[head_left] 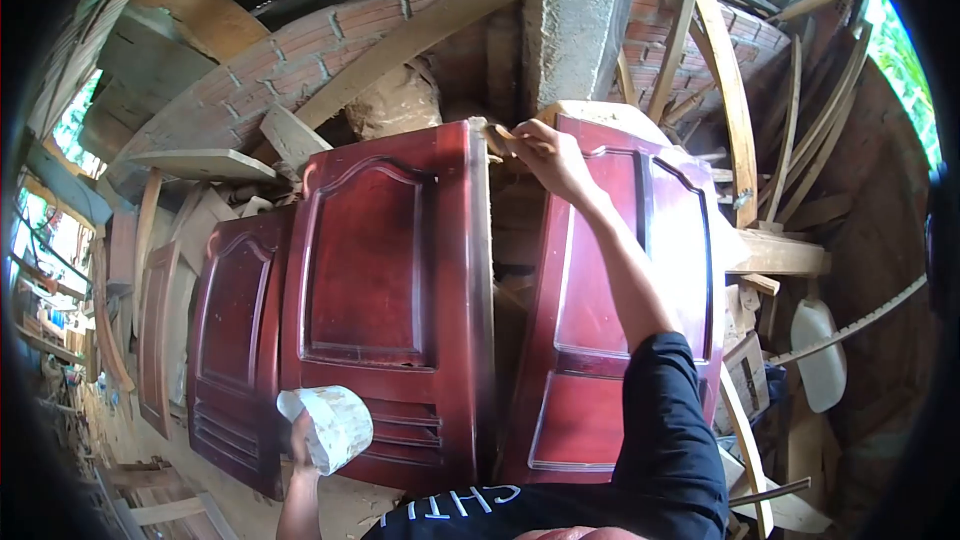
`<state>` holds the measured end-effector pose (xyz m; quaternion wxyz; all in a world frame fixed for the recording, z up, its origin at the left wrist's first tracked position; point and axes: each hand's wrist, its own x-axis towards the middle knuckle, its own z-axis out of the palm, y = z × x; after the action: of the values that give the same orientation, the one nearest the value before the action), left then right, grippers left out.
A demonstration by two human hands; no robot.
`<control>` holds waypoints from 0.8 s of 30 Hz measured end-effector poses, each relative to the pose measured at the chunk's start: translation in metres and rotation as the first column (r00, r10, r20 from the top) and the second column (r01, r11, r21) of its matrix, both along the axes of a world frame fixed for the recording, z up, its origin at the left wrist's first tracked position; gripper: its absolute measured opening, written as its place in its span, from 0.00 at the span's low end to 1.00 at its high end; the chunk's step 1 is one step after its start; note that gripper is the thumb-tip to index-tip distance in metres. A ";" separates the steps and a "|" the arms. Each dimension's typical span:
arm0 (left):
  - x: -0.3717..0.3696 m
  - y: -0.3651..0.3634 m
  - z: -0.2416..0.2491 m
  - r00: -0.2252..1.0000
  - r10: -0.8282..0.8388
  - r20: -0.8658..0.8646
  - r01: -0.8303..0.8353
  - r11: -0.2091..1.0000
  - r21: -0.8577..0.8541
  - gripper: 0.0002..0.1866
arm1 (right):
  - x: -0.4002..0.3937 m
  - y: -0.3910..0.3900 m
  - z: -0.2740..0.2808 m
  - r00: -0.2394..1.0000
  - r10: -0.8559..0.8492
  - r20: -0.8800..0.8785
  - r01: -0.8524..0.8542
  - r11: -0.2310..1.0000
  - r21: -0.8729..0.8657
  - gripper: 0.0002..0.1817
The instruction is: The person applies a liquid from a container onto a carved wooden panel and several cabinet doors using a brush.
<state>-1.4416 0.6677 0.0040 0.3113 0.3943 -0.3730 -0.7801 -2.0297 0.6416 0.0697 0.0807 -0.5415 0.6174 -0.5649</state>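
Near the top edge of a dark red door panel, my right hand is closed around the handle of a brush. The bristles are at the panel's upper right corner, by its pale side edge. My left hand holds a whitish tub in front of the same panel's lower left part; what is inside the tub cannot be seen. Another glossy red door leans to the right, under my right forearm. A smaller red panel with slats stands to the left.
A concrete post rises behind the panels, before a brick wall. Wooden strips and curved boards lean at the right, near a white plastic jug. Wood pieces lie at the lower left.
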 end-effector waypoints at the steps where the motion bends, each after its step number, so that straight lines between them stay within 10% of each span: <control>1: 0.001 -0.001 -0.002 1.000 -0.009 -0.021 0.010 1.000 0.016 0.34 | -0.003 -0.024 -0.007 0.981 -0.059 -0.184 0.056 0.998 -0.023 0.12; 8: -0.007 0.007 0.011 0.998 0.025 -0.059 -0.021 0.998 0.063 0.36 | 0.014 -0.077 -0.059 0.978 -0.055 -0.202 0.065 0.997 0.043 0.14; 15: 0.003 0.000 -0.001 0.985 -0.007 -0.173 0.050 0.969 0.241 0.39 | 0.091 0.029 -0.022 0.957 0.113 -0.268 -0.055 0.976 0.212 0.12; 24: 0.021 -0.003 -0.016 0.990 -0.125 -0.063 0.129 0.990 0.055 0.34 | 0.232 0.178 0.002 0.944 0.210 -0.255 -0.068 0.879 0.472 0.10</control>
<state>-1.4204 0.6647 -0.0118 0.2601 0.3554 -0.3646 -0.8204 -1.7973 0.8197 0.0716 0.1525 -0.6296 0.6967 -0.3081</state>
